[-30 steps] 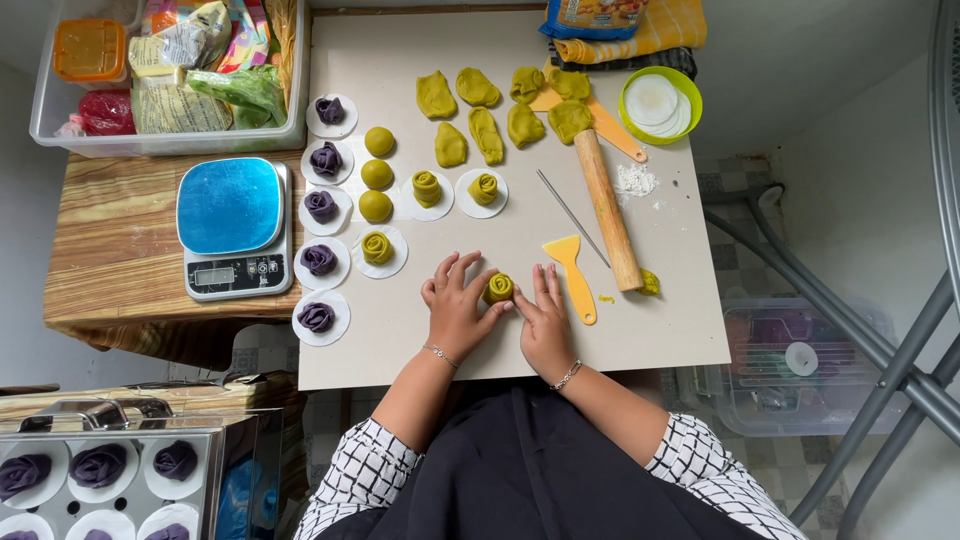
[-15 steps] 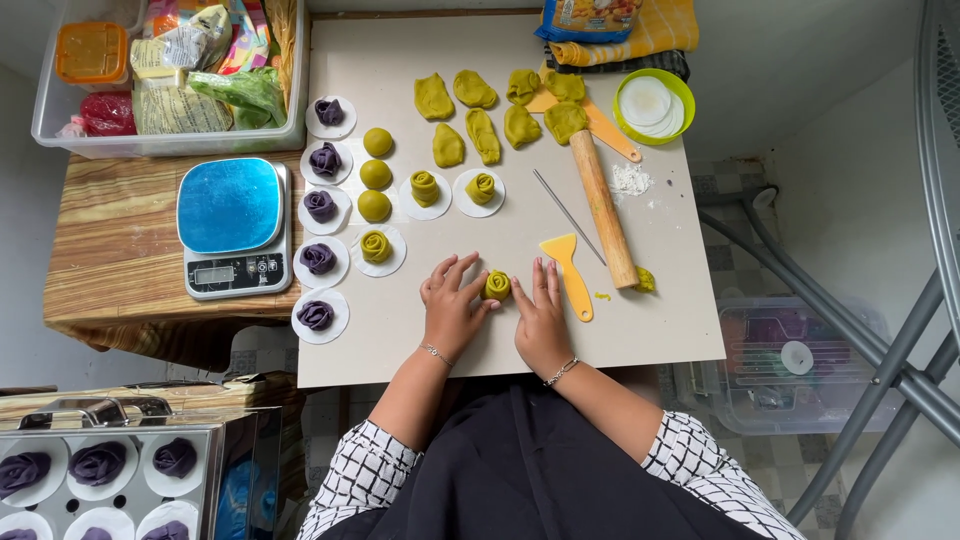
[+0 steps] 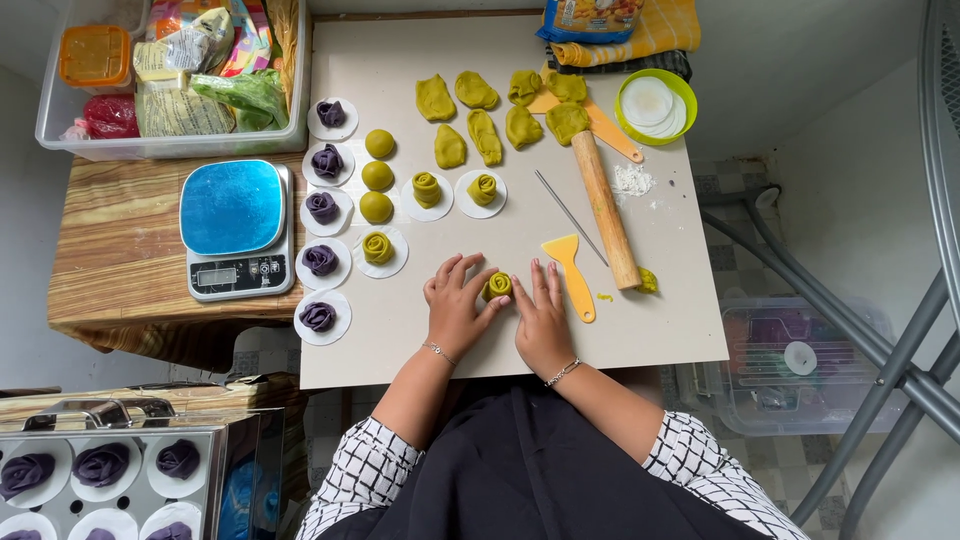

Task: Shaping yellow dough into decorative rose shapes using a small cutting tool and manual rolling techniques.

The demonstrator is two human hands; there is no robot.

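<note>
Green dough rose [image 3: 498, 286] — between both hands

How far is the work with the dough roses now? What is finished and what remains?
Done: five purple roses and three green roses sit on round papers. In hand: the left hand and right hand press a fourth green rose between them on the board. Left: three green balls and several flat green pieces are not yet rolled.

Left: blue kitchen scale [image 3: 236, 229], purple dough roses [image 3: 322, 207] in a column. Far left: clear bin [image 3: 170, 142] of packets. Right: wooden rolling pin [image 3: 605, 209], yellow scraper [image 3: 571, 273], green bowl [image 3: 684, 98].
</note>
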